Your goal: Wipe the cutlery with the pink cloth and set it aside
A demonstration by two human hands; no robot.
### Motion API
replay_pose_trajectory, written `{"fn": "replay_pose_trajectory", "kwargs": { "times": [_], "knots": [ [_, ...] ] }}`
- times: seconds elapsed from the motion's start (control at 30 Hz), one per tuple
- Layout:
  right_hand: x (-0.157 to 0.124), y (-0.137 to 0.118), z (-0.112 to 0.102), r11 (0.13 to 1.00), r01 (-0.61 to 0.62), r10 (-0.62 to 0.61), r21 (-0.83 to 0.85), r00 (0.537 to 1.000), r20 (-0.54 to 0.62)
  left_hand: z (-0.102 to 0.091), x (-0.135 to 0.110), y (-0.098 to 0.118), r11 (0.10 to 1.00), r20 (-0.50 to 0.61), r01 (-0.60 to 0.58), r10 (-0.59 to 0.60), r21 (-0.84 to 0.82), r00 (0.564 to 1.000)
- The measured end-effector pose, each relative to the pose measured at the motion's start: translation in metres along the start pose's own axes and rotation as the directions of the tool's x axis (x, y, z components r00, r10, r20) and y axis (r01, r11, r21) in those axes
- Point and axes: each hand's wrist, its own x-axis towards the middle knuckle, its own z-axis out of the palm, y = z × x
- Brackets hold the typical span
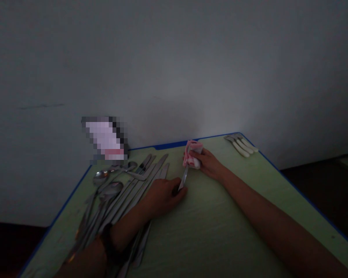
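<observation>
My left hand [166,195] is closed around one end of a slim metal piece of cutlery [185,177], held above the table. Its far end is covered by a folded pink and white cloth [193,148], so I cannot tell which kind it is. My right hand [207,162] grips that cloth around the covered end. Several table knives [152,170] lie side by side under and left of my left forearm. Beyond them is a loose pile of metal spoons [111,189], partly overlapping.
Forks with white handles [243,148] lie together at the far right corner. The green table [220,231] has a blue edge and stands against a grey wall [174,69]. A blurred-out device [104,137] leans at the far left corner.
</observation>
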Motion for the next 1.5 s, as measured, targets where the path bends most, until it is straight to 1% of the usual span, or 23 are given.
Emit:
{"fn": "replay_pose_trajectory", "kwargs": {
  "times": [0.1, 0.23, 0.37, 0.53, 0.7, 0.83, 1.17, 1.33, 1.5],
  "knots": [
    [0.0004, 0.0003, -0.0004, 1.000, -0.002, 0.002, 0.006, 1.000, -0.009, -0.0006, -0.0002, 0.0007, 1.000, -0.007, 0.008, -0.008, 0.008, 1.000],
    [0.0005, 0.0006, -0.0005, 0.999, -0.011, 0.011, 0.038, 1.000, -0.019, -0.0017, -0.0006, 0.0014, 1.000, 0.010, 0.006, -0.006, 0.000, 1.000],
    [0.0005, 0.0001, 0.0002, 1.000, -0.010, 0.010, 0.012, 1.000, -0.011, -0.0006, -0.0005, 0.0003, 1.000, 0.001, -0.005, 0.005, 0.003, 1.000],
    [0.0019, 0.0007, -0.0013, 0.999, -0.020, 0.020, 0.032, 1.000, -0.017, 0.0008, -0.0002, -0.0012, 1.000, 0.005, -0.010, 0.010, -0.002, 1.000],
    [0.0022, 0.0012, -0.0017, 1.000, -0.014, 0.014, 0.007, 1.000, -0.019, -0.0001, 0.0000, -0.0008, 1.000, 0.002, -0.021, 0.021, -0.010, 1.000],
    [0.0010, 0.0003, 0.0003, 0.999, -0.016, 0.017, 0.033, 0.999, -0.032, -0.0009, -0.0003, -0.0001, 1.000, 0.008, -0.007, 0.007, -0.010, 1.000],
    [-0.0001, -0.0034, -0.0003, 0.998, -0.032, 0.032, 0.047, 0.999, -0.001, -0.0002, -0.0007, -0.0001, 1.000, 0.000, -0.022, 0.022, 0.012, 1.000],
    [-0.0001, -0.0037, 0.0002, 1.000, -0.014, 0.014, 0.027, 1.000, -0.003, -0.0004, -0.0008, 0.0004, 1.000, -0.006, -0.017, 0.017, 0.014, 1.000],
    [0.0005, -0.0029, 0.0002, 0.999, -0.024, 0.024, 0.026, 1.000, -0.003, -0.0005, -0.0003, 0.0008, 1.000, -0.004, -0.010, 0.010, 0.013, 1.000]
  ]
}}
